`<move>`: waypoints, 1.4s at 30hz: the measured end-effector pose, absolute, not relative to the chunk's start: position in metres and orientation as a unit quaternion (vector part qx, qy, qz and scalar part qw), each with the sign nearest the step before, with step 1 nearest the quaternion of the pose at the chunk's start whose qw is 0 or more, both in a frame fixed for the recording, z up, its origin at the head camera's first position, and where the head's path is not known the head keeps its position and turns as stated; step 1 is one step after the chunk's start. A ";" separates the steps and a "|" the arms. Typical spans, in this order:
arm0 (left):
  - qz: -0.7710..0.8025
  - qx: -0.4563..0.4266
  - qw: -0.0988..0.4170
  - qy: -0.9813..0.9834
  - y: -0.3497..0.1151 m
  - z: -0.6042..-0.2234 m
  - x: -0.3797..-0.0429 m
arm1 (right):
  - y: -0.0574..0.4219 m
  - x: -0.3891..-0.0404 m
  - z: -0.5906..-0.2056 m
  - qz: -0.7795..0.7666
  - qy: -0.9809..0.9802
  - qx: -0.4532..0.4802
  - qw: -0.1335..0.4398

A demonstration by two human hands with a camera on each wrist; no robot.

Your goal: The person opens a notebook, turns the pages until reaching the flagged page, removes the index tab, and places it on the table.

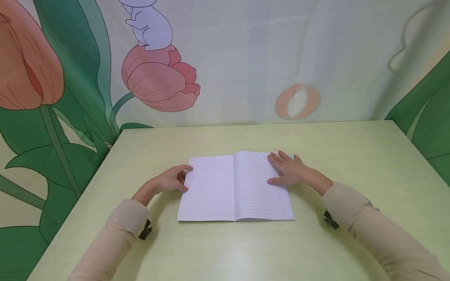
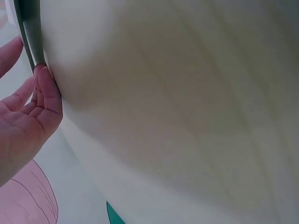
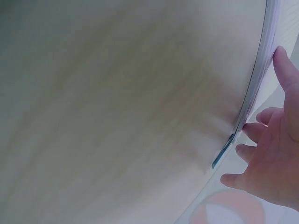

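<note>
A lined notebook (image 1: 211, 191) lies spread open on the table, its pages bearing ruled lines and no large writing. At its left edge my left hand (image 1: 172, 178) grips the page side, with index finger and thumb on the margin and the other fingers curled. Up close in the left wrist view, those curled fingers (image 2: 44, 93) meet the notebook's edge (image 2: 32, 37). My right hand (image 1: 289, 170) rests on the upper right page, fingers spread. In the right wrist view its thumb (image 3: 282, 63) touches the page beside the notebook's thick edge (image 3: 254, 79).
A small teal strip (image 3: 223, 151) pokes out at the notebook's upper right, partly behind my right hand. The pale wooden table (image 1: 225, 253) ends at a printed cloth backdrop (image 1: 239, 62) with tulips. Dark straps (image 1: 145, 230) show under both sleeve cuffs.
</note>
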State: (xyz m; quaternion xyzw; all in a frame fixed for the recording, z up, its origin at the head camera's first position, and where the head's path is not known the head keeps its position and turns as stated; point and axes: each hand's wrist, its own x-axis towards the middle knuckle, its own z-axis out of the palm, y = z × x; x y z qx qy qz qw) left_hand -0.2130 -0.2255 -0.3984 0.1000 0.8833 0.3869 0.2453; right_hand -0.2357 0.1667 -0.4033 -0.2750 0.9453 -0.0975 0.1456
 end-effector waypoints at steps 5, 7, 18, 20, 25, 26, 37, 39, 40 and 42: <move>0.376 0.100 0.246 0.888 -0.224 -0.400 -0.214 | 0.168 -0.231 -0.402 -0.091 0.945 -0.278 0.144; 0.375 0.098 0.246 0.888 -0.224 -0.401 -0.214 | 0.169 -0.228 -0.401 -0.089 0.945 -0.280 0.143; 0.365 0.096 0.250 0.892 -0.224 -0.399 -0.214 | 0.162 -0.216 -0.402 -0.094 0.937 -0.297 0.158; 0.363 0.094 0.251 0.892 -0.224 -0.399 -0.214 | 0.161 -0.215 -0.402 -0.096 0.935 -0.299 0.164; 0.359 0.092 0.253 0.894 -0.223 -0.398 -0.214 | 0.156 -0.215 -0.401 -0.088 0.936 -0.300 0.159; 0.358 0.092 0.253 0.894 -0.223 -0.398 -0.214 | 0.156 -0.215 -0.401 -0.082 0.938 -0.297 0.157; 0.354 0.094 0.253 0.895 -0.222 -0.398 -0.215 | 0.152 -0.222 -0.395 -0.104 0.939 -0.272 0.183; 0.355 0.094 0.253 0.895 -0.222 -0.398 -0.215 | 0.151 -0.222 -0.396 -0.109 0.938 -0.272 0.182; 0.355 0.094 0.253 0.895 -0.222 -0.398 -0.215 | 0.150 -0.221 -0.396 -0.113 0.938 -0.274 0.180; 0.352 0.095 0.252 0.896 -0.222 -0.398 -0.215 | 0.149 -0.221 -0.396 -0.120 0.937 -0.277 0.177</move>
